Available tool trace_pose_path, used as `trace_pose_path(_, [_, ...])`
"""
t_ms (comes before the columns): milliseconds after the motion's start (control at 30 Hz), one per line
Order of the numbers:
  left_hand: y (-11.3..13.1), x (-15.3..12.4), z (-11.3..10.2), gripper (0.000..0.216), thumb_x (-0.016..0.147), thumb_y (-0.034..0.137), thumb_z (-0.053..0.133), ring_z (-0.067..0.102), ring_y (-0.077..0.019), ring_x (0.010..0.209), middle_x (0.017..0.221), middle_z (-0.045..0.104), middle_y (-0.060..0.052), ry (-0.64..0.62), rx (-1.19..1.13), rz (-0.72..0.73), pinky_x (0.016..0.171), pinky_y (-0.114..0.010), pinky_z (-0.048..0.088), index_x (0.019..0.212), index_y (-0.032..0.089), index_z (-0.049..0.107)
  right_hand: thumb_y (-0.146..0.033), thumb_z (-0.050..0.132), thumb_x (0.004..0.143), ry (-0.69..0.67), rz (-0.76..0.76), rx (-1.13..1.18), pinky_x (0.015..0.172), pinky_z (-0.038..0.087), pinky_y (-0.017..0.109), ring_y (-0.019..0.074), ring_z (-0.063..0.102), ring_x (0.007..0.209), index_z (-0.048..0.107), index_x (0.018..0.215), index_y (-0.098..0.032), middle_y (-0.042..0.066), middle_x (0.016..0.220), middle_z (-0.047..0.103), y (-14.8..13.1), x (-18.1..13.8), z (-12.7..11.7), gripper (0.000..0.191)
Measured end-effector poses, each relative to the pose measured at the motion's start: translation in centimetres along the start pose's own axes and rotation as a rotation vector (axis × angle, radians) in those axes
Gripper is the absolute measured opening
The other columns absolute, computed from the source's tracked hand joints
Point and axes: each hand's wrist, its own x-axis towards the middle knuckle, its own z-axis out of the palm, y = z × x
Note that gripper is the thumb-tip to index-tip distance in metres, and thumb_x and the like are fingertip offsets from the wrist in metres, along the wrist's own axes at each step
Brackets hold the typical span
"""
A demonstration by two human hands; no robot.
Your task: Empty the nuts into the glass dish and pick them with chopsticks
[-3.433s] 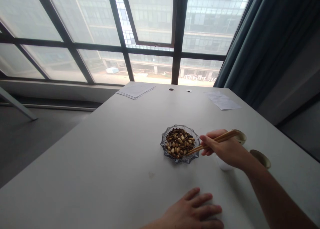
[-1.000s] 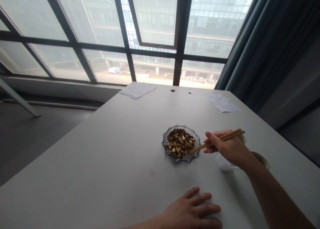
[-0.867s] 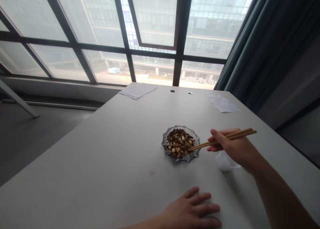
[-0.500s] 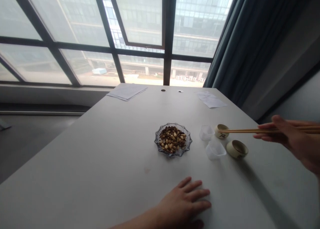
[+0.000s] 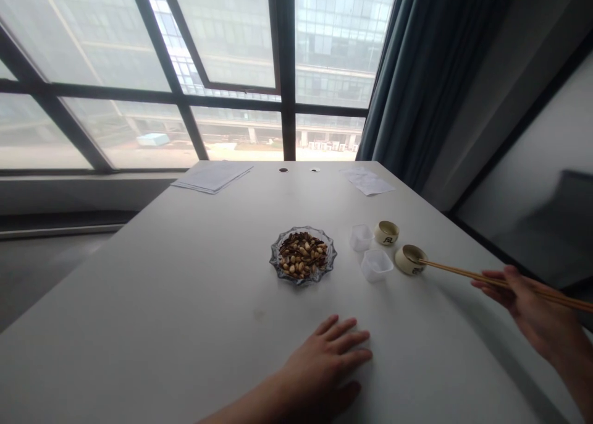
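The right hand (image 5: 540,316) pinches a pair of wooden chopsticks (image 5: 467,273), tips over the near tan ceramic cup (image 5: 410,259), at three o'clock from the scalloped glass dish of nuts and seeds (image 5: 302,262). Best to steady the tips right above its mouth before easing the pinch. The left hand (image 5: 324,362) lies flat and spread on the white table (image 5: 185,288) at six o'clock, holding nothing.

A stack of white paper sheets (image 5: 212,177) and a loose white sheet (image 5: 369,182) lie at the pale grey worktop's (image 5: 185,275) far edge, beside dark blue-grey curtains (image 5: 417,72).

Two bare forearms, sleeveless, no rings or watch
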Motion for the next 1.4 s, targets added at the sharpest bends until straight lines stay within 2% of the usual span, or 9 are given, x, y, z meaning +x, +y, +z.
trace_pose_path(233, [0.2, 0.0, 0.0, 0.049, 0.094, 0.035, 0.056, 0.029, -0.0232, 0.151, 0.157, 0.044, 0.001, 0.031, 0.054, 0.011, 0.125, -0.049, 0.017, 0.143, 0.032, 0.049, -0.044, 0.066, 0.090, -0.015, -0.050, -0.101, 0.082, 0.064, 0.029, 0.0238, 0.076, 0.073, 0.072, 0.070, -0.030, 0.007, 0.078, 0.073, -4.8, -2.8, 0.1, 0.025])
trace_pose_path(400, [0.1, -0.1, 0.1, 0.049, 0.094, 0.036, 0.056, 0.030, -0.0230, 0.151, 0.157, 0.044, 0.001, 0.048, 0.082, 0.022, 0.125, -0.049, 0.019, 0.143, 0.032, 0.049, -0.050, 0.071, 0.087, -0.055, -0.152, -0.030, 0.080, 0.062, 0.035, 0.0232, 0.074, 0.067, 0.074, 0.072, -0.030, 0.007, 0.077, 0.073, -8.9, -5.0, 4.4, 0.025])
trace_pose_path(567, [0.1, -0.1, 0.3, 0.048, 0.095, 0.038, 0.056, 0.031, -0.0227, 0.150, 0.157, 0.045, 0.002, 0.057, 0.118, 0.027, 0.124, -0.048, 0.020, 0.142, 0.031, 0.049, -0.057, 0.073, 0.082, -0.423, -0.257, -0.077, 0.070, 0.063, 0.037, 0.0249, 0.075, 0.067, 0.077, 0.086, -0.020, 0.010, 0.074, 0.076, -10.7, -8.1, 13.0, 0.038])
trace_pose_path(700, [-0.5, 0.1, 0.8, 0.045, 0.098, 0.043, 0.051, 0.032, -0.0238, 0.149, 0.156, 0.045, 0.002, 0.057, 0.143, 0.051, 0.124, -0.048, 0.019, 0.141, 0.030, 0.049, -0.053, 0.066, 0.091, -0.856, -0.364, -0.196, 0.065, 0.058, 0.030, 0.0201, 0.073, 0.069, 0.077, 0.084, -0.016, 0.009, 0.077, 0.077, -10.0, -10.7, 20.0, 0.039])
trace_pose_path(867, [-1.7, 0.2, 1.8, 0.044, 0.103, 0.050, 0.041, 0.034, -0.0234, 0.148, 0.156, 0.045, 0.001, 0.081, 0.224, 0.121, 0.124, -0.045, 0.020, 0.141, 0.028, 0.050, -0.046, 0.060, 0.095, -1.156, -0.404, -0.287, 0.061, 0.052, 0.025, 0.0177, 0.069, 0.068, 0.076, 0.082, -0.015, 0.006, 0.074, 0.075, -8.4, -12.3, 25.6, 0.037])
trace_pose_path(1000, [-2.8, 0.2, 2.8, 0.038, 0.106, 0.044, 0.039, 0.036, -0.0210, 0.147, 0.156, 0.045, 0.004, 0.126, 0.382, 0.175, 0.123, -0.041, 0.025, 0.138, 0.029, 0.054, -0.046, 0.061, 0.094, -1.129, -0.357, -0.369, 0.058, 0.051, 0.025, 0.0192, 0.070, 0.066, 0.074, 0.077, -0.016, 0.005, 0.071, 0.075, -8.5, -11.4, 26.6, 0.037])
trace_pose_path(1167, [-3.3, 0.1, 3.4, 0.034, 0.106, 0.035, 0.042, 0.034, -0.0192, 0.148, 0.157, 0.044, 0.007, 0.170, 0.537, 0.218, 0.122, -0.039, 0.027, 0.137, 0.034, 0.056, -0.052, 0.065, 0.089, -1.015, -0.306, -0.523, 0.059, 0.055, 0.027, 0.0215, 0.072, 0.065, 0.075, 0.079, -0.018, 0.005, 0.068, 0.074, -9.8, -8.4, 25.2, 0.036])
trace_pose_path(1300, [-3.4, 0.1, 3.1, 0.034, 0.106, 0.036, 0.042, 0.034, -0.0185, 0.148, 0.158, 0.043, 0.008, 0.173, 0.564, 0.221, 0.122, -0.038, 0.028, 0.137, 0.036, 0.056, -0.053, 0.068, 0.087, -0.957, -0.268, -0.442, 0.063, 0.059, 0.029, 0.0229, 0.074, 0.071, 0.077, 0.087, -0.017, 0.007, 0.076, 0.077, -10.0, -7.6, 24.9, 0.038])
trace_pose_path(1400, [-3.5, 0.1, 3.2, 0.035, 0.106, 0.036, 0.042, 0.033, -0.0184, 0.149, 0.158, 0.042, 0.009, 0.177, 0.573, 0.227, 0.122, -0.038, 0.028, 0.138, 0.036, 0.056, -0.052, 0.067, 0.088, -1.034, -0.256, -0.363, 0.064, 0.059, 0.028, 0.0224, 0.074, 0.072, 0.076, 0.083, -0.017, 0.007, 0.076, 0.077, -9.6, -8.4, 25.6, 0.036])
